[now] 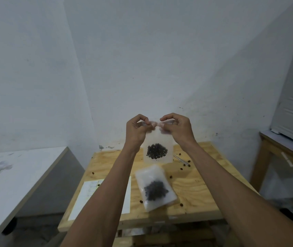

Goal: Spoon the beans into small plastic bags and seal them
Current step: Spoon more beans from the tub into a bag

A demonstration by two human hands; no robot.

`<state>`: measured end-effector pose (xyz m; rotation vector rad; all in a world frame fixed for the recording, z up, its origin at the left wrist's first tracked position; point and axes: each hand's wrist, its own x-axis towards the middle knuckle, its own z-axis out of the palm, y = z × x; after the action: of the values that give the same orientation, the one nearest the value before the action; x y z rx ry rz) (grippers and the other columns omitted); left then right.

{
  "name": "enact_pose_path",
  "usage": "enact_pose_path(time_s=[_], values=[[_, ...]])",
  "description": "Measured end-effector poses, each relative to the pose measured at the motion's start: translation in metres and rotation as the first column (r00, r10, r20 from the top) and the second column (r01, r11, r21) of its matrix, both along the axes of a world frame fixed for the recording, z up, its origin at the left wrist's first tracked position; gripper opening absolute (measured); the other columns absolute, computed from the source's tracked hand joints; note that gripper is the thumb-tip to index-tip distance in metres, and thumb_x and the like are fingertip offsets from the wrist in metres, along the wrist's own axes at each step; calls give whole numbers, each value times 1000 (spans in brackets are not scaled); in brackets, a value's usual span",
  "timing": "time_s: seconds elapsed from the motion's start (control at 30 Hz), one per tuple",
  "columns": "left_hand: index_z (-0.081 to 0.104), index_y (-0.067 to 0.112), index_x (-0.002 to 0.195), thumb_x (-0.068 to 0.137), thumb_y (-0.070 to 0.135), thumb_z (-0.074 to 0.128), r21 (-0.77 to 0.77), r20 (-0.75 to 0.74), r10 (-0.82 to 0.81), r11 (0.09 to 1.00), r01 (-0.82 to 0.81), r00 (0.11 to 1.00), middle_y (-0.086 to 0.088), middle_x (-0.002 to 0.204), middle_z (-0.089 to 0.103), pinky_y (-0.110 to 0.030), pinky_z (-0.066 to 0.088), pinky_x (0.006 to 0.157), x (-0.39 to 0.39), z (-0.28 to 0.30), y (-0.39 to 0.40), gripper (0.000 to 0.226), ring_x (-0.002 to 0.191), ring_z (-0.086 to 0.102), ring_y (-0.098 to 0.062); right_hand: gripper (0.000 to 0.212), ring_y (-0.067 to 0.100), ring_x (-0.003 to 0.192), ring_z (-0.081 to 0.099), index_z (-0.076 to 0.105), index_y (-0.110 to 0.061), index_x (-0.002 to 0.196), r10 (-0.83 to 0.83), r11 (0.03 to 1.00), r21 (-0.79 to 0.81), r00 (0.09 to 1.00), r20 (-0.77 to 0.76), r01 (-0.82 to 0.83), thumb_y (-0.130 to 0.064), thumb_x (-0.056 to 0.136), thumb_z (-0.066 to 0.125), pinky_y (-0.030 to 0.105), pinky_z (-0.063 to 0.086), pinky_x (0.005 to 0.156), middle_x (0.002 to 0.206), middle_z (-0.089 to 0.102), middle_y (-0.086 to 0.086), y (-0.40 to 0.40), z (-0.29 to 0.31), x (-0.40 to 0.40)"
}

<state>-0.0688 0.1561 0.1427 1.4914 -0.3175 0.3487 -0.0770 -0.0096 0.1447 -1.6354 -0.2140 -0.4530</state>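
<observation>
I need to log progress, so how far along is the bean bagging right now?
One filled bag already lies on the wooden table; whether it is sealed I cannot tell. A second bag holding dark beans is held up, its top edge pinched by the left hand and right hand, apparently for sealing. Loose beans are still scattered on the table.

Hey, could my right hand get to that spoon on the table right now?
Probably not yet: the right hand and left hand both pinch the held bag top. The spoon lies uncovered beyond it.
</observation>
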Motion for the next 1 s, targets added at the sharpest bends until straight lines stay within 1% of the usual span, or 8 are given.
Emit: enact_pose_path(time_s=[0.1,0.33,0.43,0.57,0.7,0.77,0.9,1.0], values=[[55,-1,82,86,-16,63,37,1,-51,998,51,999,-10,80,77,-32,57,71,2,0,10,18,72,70,-24,16,37,88,76,78,-9,93,89,995,59,994,-65,-85,5,86,74,43,64,83,94,76,23,-5,0,0],[55,4,75,95,-12,58,87,-22,-104,991,105,994,-7,82,77,-41,60,80,-2,-1,18,25,84,76,-28,26,35,95,76,81,-7,91,125,986,119,988,-92,-114,15,87,67,47,62,87,93,79,16,-3,-3,-3],[56,3,76,94,-13,57,65,-29,-111,992,113,993,-7,79,74,-38,62,78,-5,2,19,24,79,75,-23,31,38,99,74,77,-12,113,142,981,142,989,-50,-133,7,90,69,43,62,88,96,77,20,-3,0,-6],[64,1,89,95,-9,59,-20,-37,-158,987,157,987,-11,82,72,-51,60,88,-8,9,24,12,83,74,-26,73,18,80,67,41,-31,153,55,998,37,998,-42,-53,-16,91,76,36,59,83,83,66,13,3,-1,-7],[62,16,135,100,1,57,-15,-44,-197,980,196,979,0,68,65,-42,60,85,-14,16,37,38,69,67,-15,12,28,81,78,68,-15,107,126,989,94,987,-104,-116,-14,95,71,47,64,75,102,76,18,22,3,-20],[53,27,146,105,15,55,28,-77,-172,984,174,982,3,70,58,-34,60,77,-16,16,51,43,67,63,-13,10,29,76,78,68,-7,103,105,989,114,988,-115,-92,-13,95,70,45,64,71,97,78,17,32,0,-20],[59,27,137,103,38,56,238,-208,42,971,9,977,-5,104,75,-43,63,81,-14,-2,99,35,96,73,-26,7,27,75,76,67,-12,104,113,985,143,985,-132,-94,-17,99,66,41,62,69,88,79,8,51,-9,-15],[70,20,113,101,33,60,457,-271,291,878,-144,918,-6,92,78,-36,59,69,-13,-34,138,20,82,73,-25,6,26,73,75,68,-16,101,118,980,176,981,-157,-90,-19,101,62,40,60,67,89,79,9,64,-16,-12]])
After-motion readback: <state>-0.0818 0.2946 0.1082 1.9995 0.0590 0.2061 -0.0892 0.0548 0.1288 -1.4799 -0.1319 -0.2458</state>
